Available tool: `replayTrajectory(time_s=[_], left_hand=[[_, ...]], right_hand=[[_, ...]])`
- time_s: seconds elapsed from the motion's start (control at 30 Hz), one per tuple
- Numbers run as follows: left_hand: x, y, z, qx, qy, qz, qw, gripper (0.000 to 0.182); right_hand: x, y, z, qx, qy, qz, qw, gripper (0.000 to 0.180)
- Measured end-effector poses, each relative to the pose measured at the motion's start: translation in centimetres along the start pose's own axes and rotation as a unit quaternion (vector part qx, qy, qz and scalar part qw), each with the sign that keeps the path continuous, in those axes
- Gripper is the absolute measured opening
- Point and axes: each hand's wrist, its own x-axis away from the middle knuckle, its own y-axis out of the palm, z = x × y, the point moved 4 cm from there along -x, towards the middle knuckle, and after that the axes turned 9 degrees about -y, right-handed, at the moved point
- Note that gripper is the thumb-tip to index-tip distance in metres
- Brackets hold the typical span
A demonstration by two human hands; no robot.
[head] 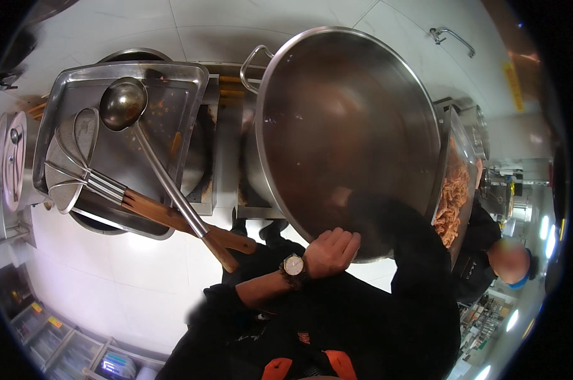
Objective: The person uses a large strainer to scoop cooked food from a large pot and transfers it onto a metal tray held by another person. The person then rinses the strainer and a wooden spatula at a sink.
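My left hand (331,251), with a wristwatch (293,265) at its wrist, is closed over the near rim of a very large round steel pot (346,29). Inside the pot, my right hand (342,195) is low and blurred by haze; its fingers and anything in them cannot be made out. Its dark sleeve crosses the near right rim. Dark brown haze hides most of the pot's inside. Against the pot's right side, a metal tray (462,142) of pale brown food strips (452,204), perhaps meat, stands tilted, with a co-worker beside it.
At left, a steel ladle (124,104) and a wooden-handled wire mesh strainer (70,156) lie across a soiled metal tray (139,66). The pot's loop handle (247,66) juts out left. A wall faucet (450,38) is at upper right. The co-worker (481,251) stands close on the right.
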Motion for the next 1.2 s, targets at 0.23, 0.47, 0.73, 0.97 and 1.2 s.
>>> replayTrajectory(time_s=[0.23,0.47,0.73,0.97,1.2], left_hand=[[-0.1,0.1,0.2,-0.019,0.001,0.007,1.000,0.022],[-0.2,0.1,0.6,-0.030,0.012,0.009,0.999,0.023],[-0.3,-0.3,1.0,-0.005,0.042,0.049,0.998,0.015],[-0.4,-0.4,1.1,0.022,0.056,0.061,0.996,0.014],[-0.2,-0.5,1.1,0.040,0.064,0.050,0.996,0.015]], right_hand=[[-3.8,-0.6,-0.2,-0.039,-0.029,-0.006,0.999,0.028],[2.6,-1.2,-1.3,-0.135,-0.094,-0.070,0.984,0.025],[14.6,-1.4,-4.5,-0.151,-0.075,-0.011,0.986,0.026],[20.7,0.1,-4.8,-0.271,-0.053,0.028,0.961,0.021],[26.2,1.9,-6.0,-0.464,-0.084,0.060,0.880,0.016]])
